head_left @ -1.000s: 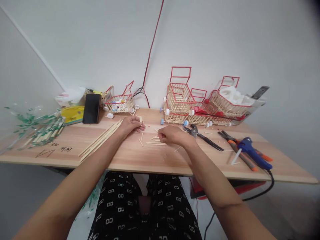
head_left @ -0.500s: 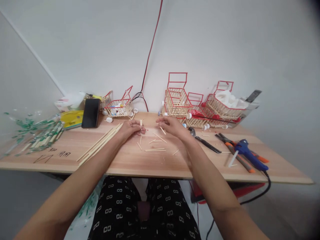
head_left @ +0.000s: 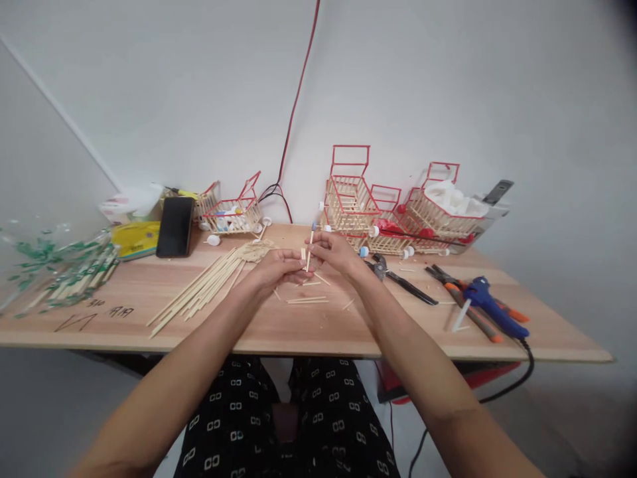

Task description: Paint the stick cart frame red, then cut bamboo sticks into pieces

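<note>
Above the worktop's middle, the right hand (head_left: 334, 250) pinches an upright thin wooden stick (head_left: 309, 249), light, stiff, probably snappable, while the left hand (head_left: 279, 267) holds short sticks (head_left: 303, 254) beside it.

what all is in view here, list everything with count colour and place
table: one, light wood, across the view
long sticks: a bundle, pale, left of the hands
short sticks: several, pale, under the hands
stick carts: several, pale with red frames, by the wall
phone: one, black, back left
pliers: one, black, right of the hands
glue gun: one, blue, right
left hand: holds a short stick
right hand: holds an upright stick
</note>
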{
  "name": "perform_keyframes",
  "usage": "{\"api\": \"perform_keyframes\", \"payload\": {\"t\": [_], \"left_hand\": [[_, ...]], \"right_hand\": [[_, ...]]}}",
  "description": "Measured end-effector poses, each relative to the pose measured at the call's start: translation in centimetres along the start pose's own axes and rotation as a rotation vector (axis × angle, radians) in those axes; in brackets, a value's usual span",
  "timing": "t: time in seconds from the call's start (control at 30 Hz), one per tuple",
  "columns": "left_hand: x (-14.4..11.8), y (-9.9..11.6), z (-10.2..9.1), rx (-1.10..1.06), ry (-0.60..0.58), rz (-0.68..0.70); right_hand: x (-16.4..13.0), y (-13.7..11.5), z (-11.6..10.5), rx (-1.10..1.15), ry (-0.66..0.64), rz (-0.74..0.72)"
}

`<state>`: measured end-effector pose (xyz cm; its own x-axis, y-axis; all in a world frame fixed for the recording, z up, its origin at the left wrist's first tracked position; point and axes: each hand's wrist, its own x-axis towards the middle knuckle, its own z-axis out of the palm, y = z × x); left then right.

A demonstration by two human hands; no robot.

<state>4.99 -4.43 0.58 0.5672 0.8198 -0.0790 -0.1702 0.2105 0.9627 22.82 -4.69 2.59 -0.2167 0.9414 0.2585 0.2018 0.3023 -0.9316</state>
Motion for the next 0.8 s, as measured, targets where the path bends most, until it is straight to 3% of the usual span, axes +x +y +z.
{"api": "perform_keyframes", "payload": {"t": [0.5,0.8], "left_hand": [[-0.9,-0.2,-0.7,-0.009,-0.016,-0.049],[-1.0,-0.5,-0.5,0.020,0.031,0.045]], "right_hand": [[0.0,0.7,1.0,0.093,-0.026,0.052],[0.1,1.2,0.7,0.104,-0.110,0.107]]}}
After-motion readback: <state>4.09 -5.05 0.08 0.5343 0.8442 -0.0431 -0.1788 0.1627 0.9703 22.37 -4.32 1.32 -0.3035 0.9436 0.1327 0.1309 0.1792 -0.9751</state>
